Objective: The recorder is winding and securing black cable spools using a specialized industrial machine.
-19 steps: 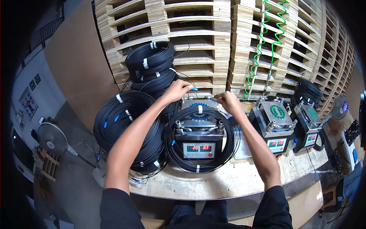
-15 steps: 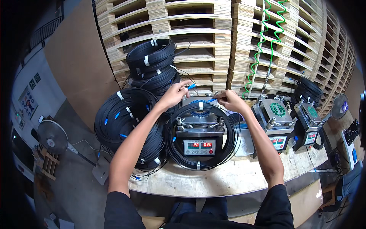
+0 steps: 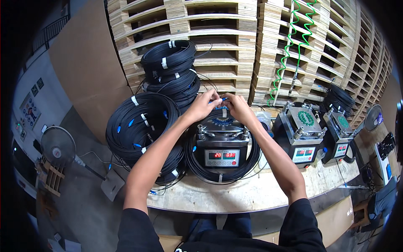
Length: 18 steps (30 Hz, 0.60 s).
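Both of my hands meet above the back of the near polishing machine (image 3: 221,145). My left hand (image 3: 205,106) is closed in a pinch, and my right hand (image 3: 237,110) pinches right beside it. Between the fingertips shows a small blue fibre-optic connector (image 3: 224,99); the fingers partly hide it, so I cannot tell whether it is one piece or two. Under my hands a tied coil of black cable (image 3: 221,178) leans around the machine's front, with a white tie at its top and bottom. Blue connectors ring the machine's top plate, partly covered by my hands.
Stacked black cable coils (image 3: 168,61) stand at the left, beside a large leaning coil (image 3: 126,126) with blue ends. Two more machines (image 3: 304,134) with green rings stand right on the wooden table (image 3: 201,200). Pallets (image 3: 218,25) rise behind; a fan (image 3: 58,145) is at far left.
My hands have come together from apart, the left moving right and the right moving left, bringing the blue pieces at their fingertips together. The view has shifted slightly.
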Tool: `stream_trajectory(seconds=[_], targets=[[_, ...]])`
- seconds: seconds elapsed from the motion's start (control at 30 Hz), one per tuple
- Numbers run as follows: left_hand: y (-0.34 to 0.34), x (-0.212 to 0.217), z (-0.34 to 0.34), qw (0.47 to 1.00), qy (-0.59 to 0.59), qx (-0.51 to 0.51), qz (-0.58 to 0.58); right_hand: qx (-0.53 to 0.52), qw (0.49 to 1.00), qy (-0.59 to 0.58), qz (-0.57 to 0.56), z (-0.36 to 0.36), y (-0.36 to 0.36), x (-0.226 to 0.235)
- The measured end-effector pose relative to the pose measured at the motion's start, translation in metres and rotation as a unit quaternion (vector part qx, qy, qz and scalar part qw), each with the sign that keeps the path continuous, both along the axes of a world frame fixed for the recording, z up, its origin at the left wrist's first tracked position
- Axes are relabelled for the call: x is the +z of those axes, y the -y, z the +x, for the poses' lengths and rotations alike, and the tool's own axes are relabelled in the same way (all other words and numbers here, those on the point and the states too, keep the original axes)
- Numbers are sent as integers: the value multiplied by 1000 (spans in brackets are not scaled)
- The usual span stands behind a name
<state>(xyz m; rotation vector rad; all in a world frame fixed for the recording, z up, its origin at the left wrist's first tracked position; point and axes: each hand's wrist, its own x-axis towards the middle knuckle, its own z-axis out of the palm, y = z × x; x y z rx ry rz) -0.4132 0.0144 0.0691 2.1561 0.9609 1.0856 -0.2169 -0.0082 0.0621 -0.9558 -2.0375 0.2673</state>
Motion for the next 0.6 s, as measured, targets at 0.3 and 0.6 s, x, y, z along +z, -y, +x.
stream_trajectory(seconds=[0.3, 0.6], targets=[[-5, 12, -37, 984, 14, -117, -135, 1, 999, 15, 36, 15, 10, 11], [17, 33, -43, 983, -168, -57, 52, -97, 976, 155, 118, 64, -1, 2]])
